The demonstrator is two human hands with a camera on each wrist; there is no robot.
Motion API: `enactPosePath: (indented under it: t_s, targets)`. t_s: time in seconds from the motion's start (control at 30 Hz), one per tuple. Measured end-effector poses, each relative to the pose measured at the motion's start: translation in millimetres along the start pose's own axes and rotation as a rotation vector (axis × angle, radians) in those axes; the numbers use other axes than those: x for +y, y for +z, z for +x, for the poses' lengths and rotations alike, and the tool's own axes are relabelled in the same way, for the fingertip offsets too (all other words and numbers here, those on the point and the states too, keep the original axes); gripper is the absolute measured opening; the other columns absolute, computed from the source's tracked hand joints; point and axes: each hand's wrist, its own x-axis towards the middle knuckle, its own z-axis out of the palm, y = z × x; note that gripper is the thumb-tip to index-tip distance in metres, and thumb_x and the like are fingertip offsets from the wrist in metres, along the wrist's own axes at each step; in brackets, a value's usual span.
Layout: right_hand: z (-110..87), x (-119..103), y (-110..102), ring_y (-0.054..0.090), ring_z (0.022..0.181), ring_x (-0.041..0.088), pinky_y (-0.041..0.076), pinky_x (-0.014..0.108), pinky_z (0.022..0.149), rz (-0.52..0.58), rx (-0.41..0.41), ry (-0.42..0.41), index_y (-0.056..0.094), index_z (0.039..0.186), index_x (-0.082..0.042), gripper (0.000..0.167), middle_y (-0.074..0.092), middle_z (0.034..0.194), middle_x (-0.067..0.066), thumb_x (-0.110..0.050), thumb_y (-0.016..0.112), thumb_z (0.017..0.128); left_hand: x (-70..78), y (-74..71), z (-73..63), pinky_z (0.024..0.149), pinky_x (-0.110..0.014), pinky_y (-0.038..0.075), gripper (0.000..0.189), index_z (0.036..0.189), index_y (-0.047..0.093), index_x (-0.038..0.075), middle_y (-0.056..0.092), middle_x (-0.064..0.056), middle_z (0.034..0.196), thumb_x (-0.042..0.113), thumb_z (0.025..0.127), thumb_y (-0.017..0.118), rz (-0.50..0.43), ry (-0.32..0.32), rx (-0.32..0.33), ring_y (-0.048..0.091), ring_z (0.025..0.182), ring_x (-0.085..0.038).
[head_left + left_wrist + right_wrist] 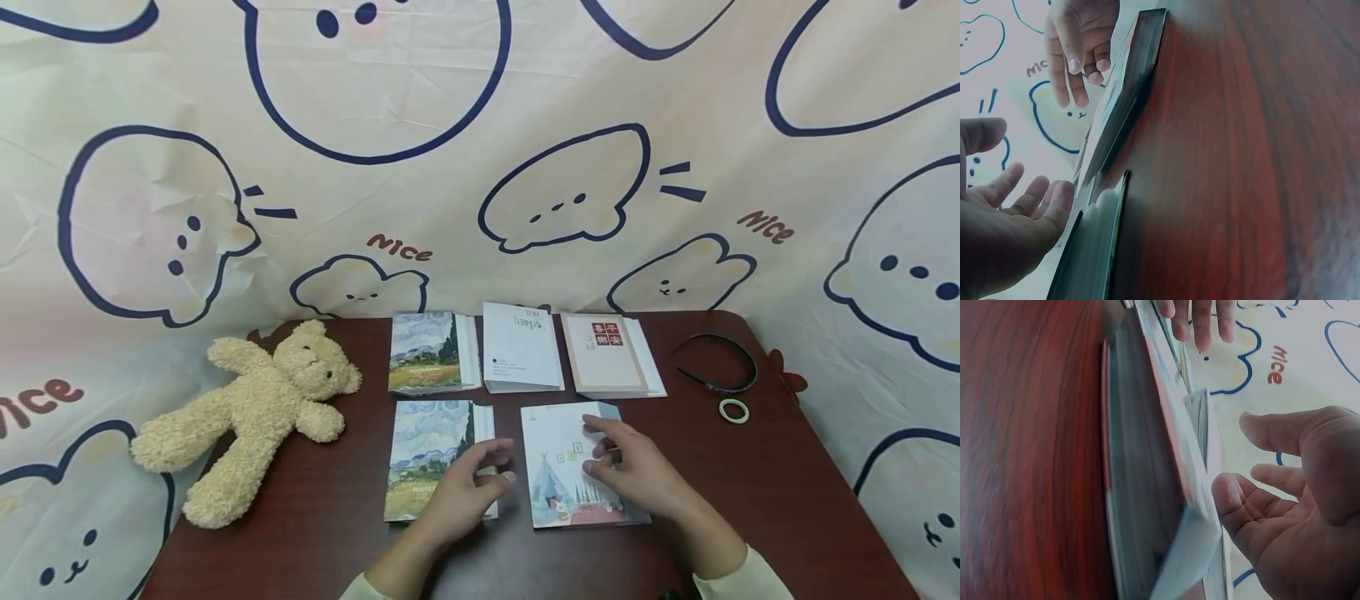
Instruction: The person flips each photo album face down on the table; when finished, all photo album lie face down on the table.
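Observation:
In the head view my left hand [468, 493] is over the right side of a book with a painted landscape cover [420, 446]. Its fingers are loosely bent, and nothing is between them. My right hand [648, 471] is over the right part of a pale book with a tent drawing [551, 454], thumb and fingers spread apart. The right wrist view shows that book's page edges [1147, 456] from the side, with the thumb and fingers apart beside its cover. Whether any fingertip touches a cover, I cannot tell.
Behind stand three more books in a row: a landscape one [423, 354], a white one [521, 346] and a beige one with red print [609, 354]. A plush bear [262, 400] lies at left. A black headband [738, 385] and pale ring [733, 420] lie at right.

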Motion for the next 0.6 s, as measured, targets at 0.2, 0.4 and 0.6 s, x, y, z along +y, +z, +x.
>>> enactPosePath:
  t_s: [0.2, 0.4, 0.6]
  targets:
    - [7.1, -12.9, 10.6, 0.064, 0.096, 0.012, 0.056, 0.038, 0.087, 0.036, -0.04, -0.03, 0.054, 0.151, -0.011, 0.064, 0.064, 0.129, 0.004, -0.017, 0.08, 0.092, 1.4, -13.7, -5.4, 0.098, -0.051, 0.055, 0.05, 0.149, 0.053, 0.009, 0.055, -0.022, 0.145, 0.024, 0.103, 0.067, 0.015, -0.027, 0.04, 0.062, 0.125, -0.038]
    - [12.1, -23.9, 22.2, 0.063, 0.104, 0.015, 0.057, 0.036, 0.09, 0.106, -0.085, -0.068, 0.052, 0.152, -0.011, 0.065, 0.062, 0.136, 0.007, -0.019, 0.079, 0.094, 1.3, -26.4, -11.9, 0.099, -0.046, 0.055, 0.053, 0.151, 0.05, 0.007, 0.05, -0.025, 0.149, 0.024, 0.104, 0.066, 0.008, -0.013, 0.08, 0.059, 0.128, -0.041]
    - [19.4, -37.1, 34.4, 0.063, 0.108, 0.018, 0.057, 0.033, 0.09, 0.14, -0.108, -0.116, 0.049, 0.154, -0.011, 0.067, 0.061, 0.138, 0.008, -0.018, 0.079, 0.094, 3.8, -35.9, -15.3, 0.111, -0.052, 0.045, 0.047, 0.148, 0.055, 0.008, 0.052, -0.018, 0.15, 0.017, 0.103, 0.067, 0.066, 0.021, 0.17, 0.05, 0.138, -0.042]
